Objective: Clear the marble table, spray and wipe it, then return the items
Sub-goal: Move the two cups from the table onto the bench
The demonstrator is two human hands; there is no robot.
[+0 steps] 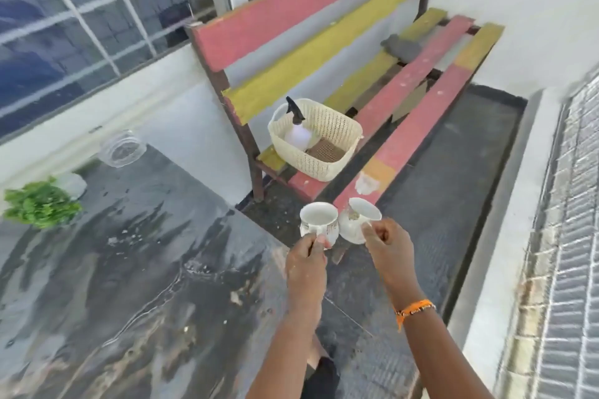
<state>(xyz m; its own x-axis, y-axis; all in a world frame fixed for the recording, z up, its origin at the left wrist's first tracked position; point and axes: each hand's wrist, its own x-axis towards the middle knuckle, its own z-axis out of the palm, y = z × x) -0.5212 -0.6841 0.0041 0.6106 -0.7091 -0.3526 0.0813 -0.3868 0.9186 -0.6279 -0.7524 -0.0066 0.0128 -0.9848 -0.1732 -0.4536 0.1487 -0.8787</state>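
1. The left hand [306, 264] pinches the handle of one white cup [319, 224]; the right hand [387, 244] grips the handle of the other cup [359, 219], tilted toward 11 o'clock.
2. Both cups hang just off the marble table [129, 285], past its corner, touching or nearly so.
3. The bench [408, 139] lies at 12 o'clock from the hands, its slats running toward 1 o'clock.
4. The basket [316, 139] holding the spray bottle [298, 134] sits at 11 o'clock, nearer the left hand.
5. A plant [42, 204] and a glass jar [121, 148] remain on the table, at 9 to 10 o'clock.
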